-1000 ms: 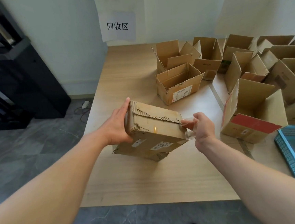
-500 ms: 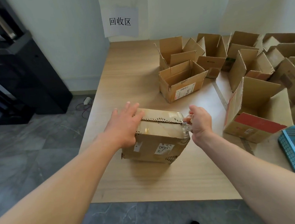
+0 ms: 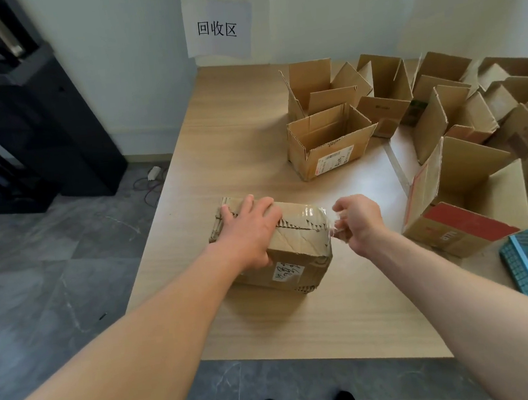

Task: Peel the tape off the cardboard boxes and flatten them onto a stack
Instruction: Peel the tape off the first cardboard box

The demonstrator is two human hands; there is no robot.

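Right hand [image 3: 358, 220] pinches tape [image 3: 315, 212] at the box's [image 3: 292, 251] right end. Left hand [image 3: 249, 229] lies flat, fingers straight, pressing its top; box sits near-centre on table [image 3: 331, 321]. Best: pull low along the seam, steady, press firmly. Far-right open boxes [image 3: 328, 143] look empty. Basket [image 3: 524, 269] mostly out of frame.

matt brown corrugated cardboard in the box [image 3: 295, 248], rough and ragged along torn flutes. clear glossy plastic in the tape [image 3: 314, 212], crinkled and shiny. white matt paper for the label [image 3: 287, 272] and the sign [image 3: 219, 28]. smooth pale wood-grain on the table [image 3: 235, 138], with a soft sheen. blue plastic mesh in the tray [image 3: 518, 270]. grey stone-look floor [image 3: 56, 281], faintly glossy.
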